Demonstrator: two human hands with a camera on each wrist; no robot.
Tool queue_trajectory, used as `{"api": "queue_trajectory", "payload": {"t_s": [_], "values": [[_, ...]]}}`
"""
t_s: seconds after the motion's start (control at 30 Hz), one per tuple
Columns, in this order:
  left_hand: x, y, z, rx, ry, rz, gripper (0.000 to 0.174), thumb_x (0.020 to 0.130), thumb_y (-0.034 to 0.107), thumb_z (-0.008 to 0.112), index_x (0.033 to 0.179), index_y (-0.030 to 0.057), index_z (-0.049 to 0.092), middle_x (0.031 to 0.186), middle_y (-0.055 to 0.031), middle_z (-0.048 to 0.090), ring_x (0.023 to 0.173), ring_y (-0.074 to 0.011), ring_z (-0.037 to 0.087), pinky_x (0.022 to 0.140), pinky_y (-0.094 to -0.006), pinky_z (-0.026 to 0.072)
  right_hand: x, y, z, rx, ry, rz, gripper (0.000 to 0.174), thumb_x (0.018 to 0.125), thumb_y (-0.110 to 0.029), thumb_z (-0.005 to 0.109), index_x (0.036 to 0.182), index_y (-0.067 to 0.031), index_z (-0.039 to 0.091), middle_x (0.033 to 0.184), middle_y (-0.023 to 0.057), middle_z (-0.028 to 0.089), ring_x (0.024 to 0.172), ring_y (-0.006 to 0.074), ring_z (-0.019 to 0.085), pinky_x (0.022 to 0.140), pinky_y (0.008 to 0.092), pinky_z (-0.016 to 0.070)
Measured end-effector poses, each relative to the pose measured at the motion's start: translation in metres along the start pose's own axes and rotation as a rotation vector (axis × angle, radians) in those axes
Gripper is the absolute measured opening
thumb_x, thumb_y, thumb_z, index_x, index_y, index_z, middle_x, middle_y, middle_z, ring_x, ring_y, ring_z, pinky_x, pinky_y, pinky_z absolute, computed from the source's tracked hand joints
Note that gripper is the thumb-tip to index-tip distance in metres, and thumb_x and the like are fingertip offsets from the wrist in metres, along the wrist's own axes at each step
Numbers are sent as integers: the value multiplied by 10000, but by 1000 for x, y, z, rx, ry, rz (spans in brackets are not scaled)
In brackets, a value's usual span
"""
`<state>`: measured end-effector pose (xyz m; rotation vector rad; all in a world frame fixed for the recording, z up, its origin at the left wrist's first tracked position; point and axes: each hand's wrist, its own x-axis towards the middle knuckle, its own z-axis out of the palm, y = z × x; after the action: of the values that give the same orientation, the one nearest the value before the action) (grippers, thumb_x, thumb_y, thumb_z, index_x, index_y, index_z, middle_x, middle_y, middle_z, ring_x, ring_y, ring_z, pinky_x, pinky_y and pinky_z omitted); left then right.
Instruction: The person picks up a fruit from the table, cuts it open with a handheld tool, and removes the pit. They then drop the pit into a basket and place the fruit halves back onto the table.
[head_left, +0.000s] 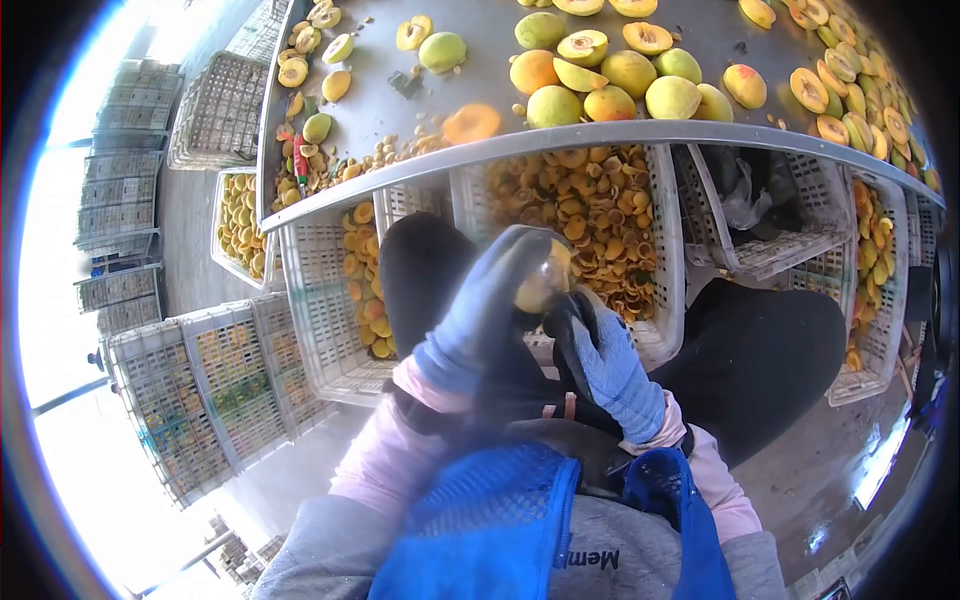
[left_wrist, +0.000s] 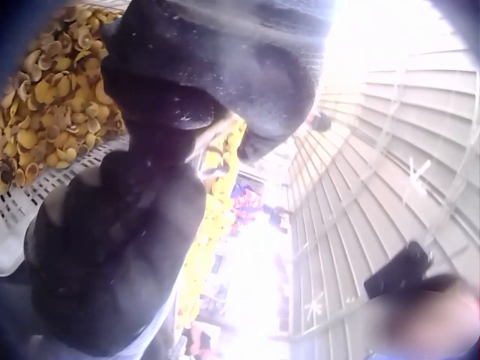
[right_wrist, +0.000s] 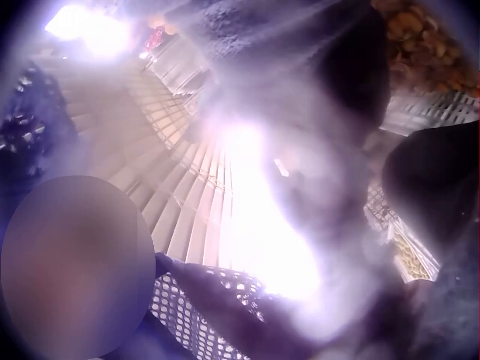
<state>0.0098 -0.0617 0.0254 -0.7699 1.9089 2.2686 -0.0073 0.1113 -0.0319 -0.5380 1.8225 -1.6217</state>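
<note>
In the head view my left hand (head_left: 475, 305), in a blue glove with a dark palm, grips a yellow-green peach (head_left: 538, 287) over my lap. Close against the fruit's lower right side is my right hand (head_left: 608, 358), gloved the same way, fingers curled. A narrow shiny blade-like tool (left_wrist: 201, 161) shows between the dark gloves in the left wrist view; the right hand's fingers hide most of it. Glare blurs the right wrist view.
Whole and halved peaches (head_left: 628, 73) lie on the metal table (head_left: 480, 95) ahead. A red-handled knife (head_left: 300, 162) rests near its left edge. Below stand a crate (head_left: 668, 250) of cut peach pieces and others with fruit. Stacked crates (head_left: 215, 385) are at left.
</note>
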Motion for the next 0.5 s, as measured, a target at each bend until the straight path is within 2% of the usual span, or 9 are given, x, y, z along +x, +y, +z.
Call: {"api": "queue_trajectory", "payload": {"t_s": [0.03, 0.1, 0.17, 0.23, 0.3, 0.33, 0.37, 0.43, 0.5], "values": [[0, 4, -7, 39, -94, -9, 278, 917, 164, 570, 1127, -11, 520, 942, -117, 601, 787, -176, 597, 668, -291, 496, 0, -5, -2, -6, -13, 11, 442, 915, -142, 540, 1296, 52, 429, 1080, 276, 581, 989, 389, 578, 833, 422, 453], [10, 2, -17, 380, -201, 289, 292, 920, 179, 538, 1140, -13, 555, 983, -90, 624, 841, -172, 611, 724, -281, 495, 2, -12, -1, -48, -24, 1, 441, 917, -145, 540, 1295, 53, 431, 1096, 269, 580, 991, 384, 580, 831, 416, 455], [18, -5, -17, 630, -169, 588, 352, 973, 276, 464, 1122, -12, 601, 955, -58, 653, 835, -126, 608, 751, -243, 471, 2, -12, 5, -36, -11, -5, 433, 924, -155, 540, 1290, 53, 436, 1098, 248, 591, 963, 373, 593, 819, 413, 463], [20, 1, -6, 691, -113, 689, 334, 973, 243, 463, 1100, -30, 608, 950, -66, 654, 845, -135, 595, 768, -257, 460, -2, 0, 10, 19, 35, 1, 419, 937, -171, 540, 1279, 52, 446, 1085, 210, 615, 905, 357, 617, 796, 414, 477], [14, 9, 10, 244, -19, 281, 231, 941, 168, 537, 1063, -15, 607, 826, -38, 603, 704, -89, 544, 625, -223, 430, -2, 9, 22, 265, 123, 91, 389, 960, -272, 518, 1202, 33, 509, 934, 130, 621, 786, 221, 605, 689, 318, 491], [12, 10, 17, 22, 27, 77, 186, 925, 130, 573, 1045, -8, 607, 764, -24, 578, 634, -67, 518, 554, -206, 415, -3, 9, 21, 378, 105, 162, 388, 963, -318, 513, 1155, 20, 531, 865, 98, 611, 722, 177, 588, 631, 285, 479], [10, 6, 24, -27, 80, 164, 189, 943, 161, 548, 1002, 6, 640, 698, 25, 533, 603, -7, 456, 532, -168, 360, -4, 7, 20, 489, 96, 236, 398, 966, -363, 508, 1109, 6, 553, 797, 67, 601, 658, 132, 570, 574, 252, 468], [11, 4, 18, 32, 35, 172, 186, 939, 151, 549, 1007, 0, 633, 703, 16, 548, 602, -30, 474, 542, -189, 385, 2, -27, 5, 691, -46, 433, 423, 955, -444, 509, 1000, -29, 580, 673, 22, 554, 523, 93, 512, 449, 217, 406], [15, -2, 14, 107, 21, 229, 187, 932, 145, 551, 1009, -7, 628, 717, -1, 570, 614, -56, 499, 562, -215, 413, 4, -36, 5, 746, -62, 529, 433, 946, -487, 498, 928, -62, 575, 609, 2, 507, 443, 79, 441, 392, 206, 337]]}}
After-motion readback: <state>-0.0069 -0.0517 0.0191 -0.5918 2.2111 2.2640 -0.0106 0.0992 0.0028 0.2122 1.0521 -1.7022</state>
